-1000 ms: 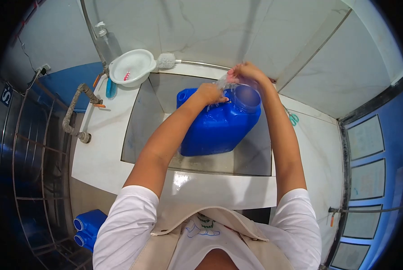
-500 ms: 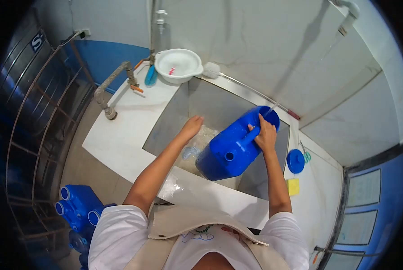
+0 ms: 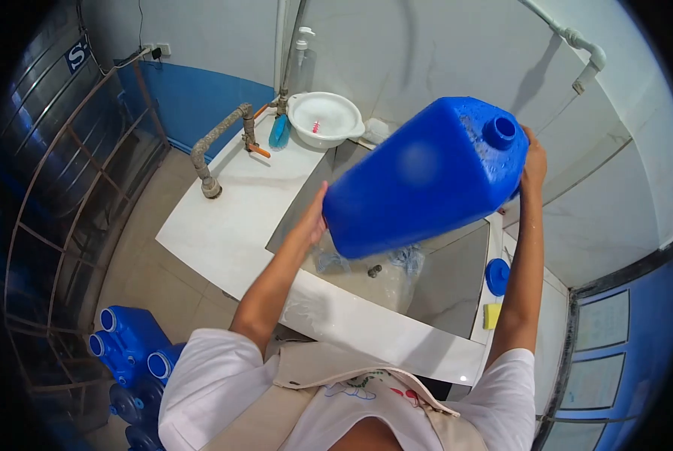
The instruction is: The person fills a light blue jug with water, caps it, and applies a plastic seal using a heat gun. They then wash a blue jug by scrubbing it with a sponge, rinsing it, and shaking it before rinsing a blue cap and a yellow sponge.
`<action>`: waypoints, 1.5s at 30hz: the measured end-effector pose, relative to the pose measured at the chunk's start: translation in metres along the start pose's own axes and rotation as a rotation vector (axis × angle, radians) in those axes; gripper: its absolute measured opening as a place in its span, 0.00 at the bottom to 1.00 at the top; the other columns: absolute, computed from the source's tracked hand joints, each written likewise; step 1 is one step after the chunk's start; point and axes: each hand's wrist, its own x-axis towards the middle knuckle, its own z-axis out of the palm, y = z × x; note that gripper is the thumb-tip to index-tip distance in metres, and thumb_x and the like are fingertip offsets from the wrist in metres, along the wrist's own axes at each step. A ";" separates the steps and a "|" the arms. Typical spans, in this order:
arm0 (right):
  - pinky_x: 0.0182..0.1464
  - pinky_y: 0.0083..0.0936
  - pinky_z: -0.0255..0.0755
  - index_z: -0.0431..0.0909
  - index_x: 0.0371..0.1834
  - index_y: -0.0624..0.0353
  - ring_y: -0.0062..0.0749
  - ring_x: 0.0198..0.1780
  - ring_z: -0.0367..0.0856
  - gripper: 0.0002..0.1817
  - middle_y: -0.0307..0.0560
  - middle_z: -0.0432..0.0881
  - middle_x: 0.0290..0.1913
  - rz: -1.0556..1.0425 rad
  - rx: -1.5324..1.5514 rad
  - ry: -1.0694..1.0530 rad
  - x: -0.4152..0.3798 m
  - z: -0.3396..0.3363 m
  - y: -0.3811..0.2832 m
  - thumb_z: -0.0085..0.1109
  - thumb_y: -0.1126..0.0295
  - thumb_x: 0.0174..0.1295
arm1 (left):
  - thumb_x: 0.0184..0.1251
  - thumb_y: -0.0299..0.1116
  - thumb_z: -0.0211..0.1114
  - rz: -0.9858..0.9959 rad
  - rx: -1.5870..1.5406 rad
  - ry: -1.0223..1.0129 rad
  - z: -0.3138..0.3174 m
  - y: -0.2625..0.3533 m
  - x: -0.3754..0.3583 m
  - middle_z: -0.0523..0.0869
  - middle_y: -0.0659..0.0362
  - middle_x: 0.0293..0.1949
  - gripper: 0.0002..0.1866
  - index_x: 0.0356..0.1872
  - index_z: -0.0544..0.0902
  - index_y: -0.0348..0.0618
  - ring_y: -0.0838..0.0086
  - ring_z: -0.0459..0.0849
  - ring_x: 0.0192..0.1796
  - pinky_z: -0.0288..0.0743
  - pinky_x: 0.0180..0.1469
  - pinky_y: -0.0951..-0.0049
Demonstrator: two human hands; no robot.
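Observation:
A large blue plastic water jug (image 3: 419, 180) is lifted over the sink (image 3: 449, 286), tilted on its side. Its small spout (image 3: 500, 132) faces up and to the right. My right hand (image 3: 533, 161) is closed at the jug's right end; most of its fingers and the handle are hidden behind the plastic. Against the lower left end of the jug, my left hand (image 3: 316, 219) supports the base, its fingers partly out of sight. Clear plastic film (image 3: 408, 267) lies in the sink beside a drain fitting (image 3: 375, 270).
A white basin (image 3: 325, 120), a blue brush (image 3: 279, 132) and a pipe tap (image 3: 231, 135) stand on the left counter. To the right are a blue lid (image 3: 497, 276) and yellow sponge (image 3: 492, 316). Several blue jugs (image 3: 134, 342) sit on the floor; a wall pipe (image 3: 592, 64) hangs upper right.
The jug has been raised out of the sink and turned, its spout end swinging up and right. My left hand has moved from free in the air onto its base.

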 end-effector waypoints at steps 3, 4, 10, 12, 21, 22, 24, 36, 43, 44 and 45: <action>0.45 0.37 0.72 0.80 0.46 0.52 0.52 0.44 0.80 0.24 0.59 0.82 0.38 0.105 -0.122 -0.180 0.002 0.021 -0.006 0.55 0.52 0.48 | 0.65 0.61 0.48 -0.056 -0.051 0.026 -0.012 -0.012 -0.049 0.79 0.59 0.52 0.33 0.57 0.73 0.42 0.73 0.78 0.52 0.72 0.55 0.68; 0.45 0.37 0.72 0.80 0.44 0.53 0.53 0.44 0.80 0.23 0.59 0.82 0.37 0.177 -0.203 -0.293 -0.002 0.025 -0.015 0.54 0.52 0.48 | 0.65 0.60 0.48 -0.105 -0.077 0.052 -0.019 -0.004 -0.065 0.80 0.60 0.52 0.33 0.56 0.72 0.41 0.73 0.78 0.51 0.72 0.55 0.69; 0.44 0.39 0.71 0.79 0.42 0.61 0.55 0.43 0.79 0.21 0.64 0.81 0.37 0.035 0.132 0.000 -0.007 0.023 0.013 0.51 0.58 0.51 | 0.65 0.56 0.52 0.296 0.138 0.125 0.010 0.120 -0.092 0.81 0.55 0.47 0.30 0.55 0.73 0.40 0.75 0.79 0.48 0.73 0.52 0.74; 0.43 0.40 0.71 0.79 0.41 0.63 0.56 0.43 0.79 0.20 0.65 0.80 0.37 -0.131 0.211 0.128 -0.004 0.020 0.024 0.50 0.59 0.52 | 0.66 0.54 0.52 0.351 0.089 0.128 0.010 0.098 -0.067 0.80 0.55 0.47 0.28 0.54 0.73 0.39 0.74 0.79 0.48 0.73 0.51 0.75; 0.44 0.41 0.71 0.81 0.36 0.62 0.57 0.41 0.80 0.23 0.64 0.81 0.35 0.224 -0.067 -0.171 -0.016 -0.009 -0.046 0.53 0.52 0.49 | 0.68 0.54 0.48 0.229 0.041 0.115 -0.011 0.106 -0.099 0.82 0.53 0.41 0.27 0.51 0.74 0.37 0.71 0.83 0.41 0.80 0.41 0.71; 0.43 0.41 0.72 0.81 0.36 0.63 0.57 0.41 0.80 0.23 0.64 0.81 0.35 0.203 -0.004 -0.095 -0.013 -0.012 -0.043 0.53 0.53 0.48 | 0.68 0.54 0.48 0.327 0.072 0.020 0.007 0.124 -0.105 0.82 0.54 0.39 0.28 0.51 0.73 0.36 0.70 0.84 0.38 0.81 0.39 0.72; 0.42 0.42 0.72 0.80 0.35 0.64 0.58 0.40 0.80 0.23 0.64 0.81 0.35 0.178 0.072 -0.063 -0.006 -0.009 -0.021 0.53 0.53 0.48 | 0.68 0.55 0.47 0.324 0.083 0.090 0.020 0.126 -0.082 0.81 0.55 0.39 0.28 0.51 0.72 0.37 0.72 0.83 0.41 0.80 0.41 0.73; 0.40 0.41 0.73 0.83 0.31 0.63 0.56 0.38 0.81 0.22 0.63 0.81 0.32 0.312 -0.041 -0.057 -0.006 -0.014 -0.037 0.56 0.52 0.46 | 0.64 0.59 0.50 0.275 0.135 0.024 0.020 0.142 -0.087 0.79 0.48 0.48 0.34 0.53 0.72 0.34 0.67 0.81 0.47 0.80 0.45 0.68; 0.41 0.40 0.73 0.83 0.31 0.64 0.56 0.39 0.81 0.25 0.63 0.81 0.32 0.360 -0.158 -0.307 -0.024 0.017 -0.011 0.58 0.49 0.46 | 0.68 0.56 0.46 0.100 0.009 0.093 -0.029 0.048 -0.061 0.79 0.57 0.49 0.29 0.56 0.71 0.42 0.73 0.79 0.47 0.76 0.47 0.72; 0.41 0.40 0.73 0.83 0.31 0.64 0.56 0.39 0.81 0.25 0.63 0.81 0.32 0.371 -0.161 -0.303 -0.024 0.015 -0.020 0.58 0.49 0.46 | 0.68 0.56 0.46 0.073 0.009 0.094 -0.032 0.055 -0.072 0.79 0.56 0.49 0.29 0.56 0.72 0.42 0.72 0.80 0.47 0.77 0.47 0.70; 0.41 0.40 0.73 0.83 0.31 0.64 0.56 0.39 0.81 0.25 0.63 0.81 0.32 0.364 -0.085 -0.277 -0.024 0.009 -0.034 0.58 0.49 0.46 | 0.68 0.56 0.45 0.139 0.034 0.061 -0.024 0.077 -0.086 0.80 0.54 0.49 0.30 0.56 0.71 0.41 0.71 0.80 0.48 0.78 0.46 0.69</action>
